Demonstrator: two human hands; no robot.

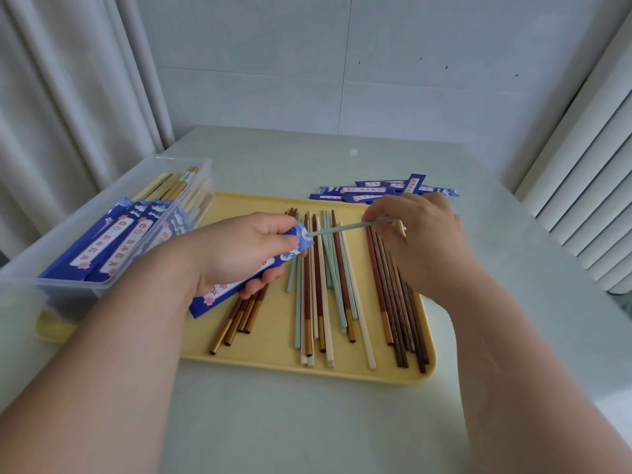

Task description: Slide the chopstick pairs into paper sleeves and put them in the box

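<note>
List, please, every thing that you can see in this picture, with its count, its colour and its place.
table: one, pale grey-green, under everything
curtain: white, back left
tray: one, yellow, middle of the table
loose chopsticks: many; mint, cream, red-brown with gold ends, dark brown; lying on the tray
box: one, clear plastic, at the tray's left end
sleeved pairs: several, blue sleeves, inside the box
empty sleeves: small pile, blue, behind the tray, right
held sleeve: one, blue, above the tray
mint chopstick: one seen, tip at the held sleeve's mouth
left hand: fingers curled round the held sleeve
right hand: fingers pinch the mint chopstick
</note>
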